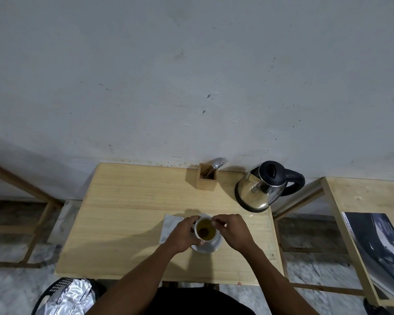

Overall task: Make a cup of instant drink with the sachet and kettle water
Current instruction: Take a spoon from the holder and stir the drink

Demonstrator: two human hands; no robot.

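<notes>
Here, the cup (205, 230) is held steady on its saucer (210, 247) by the left hand (183, 235), while something small, maybe a teabag string, is pinched over the drink by the right hand (232, 230).

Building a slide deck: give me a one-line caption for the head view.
Both hands, left and right, around a white cup of yellowish drink on a wooden table.

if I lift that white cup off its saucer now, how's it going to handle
The cup looks ceramic, so probably rigid and breakable if dropped. It holds yellowish liquid fairly near the rim, so it is likely heavy for its size and could slop if tilted. The left hand wraps its side, which should steady it; the saucer may slide.
</notes>
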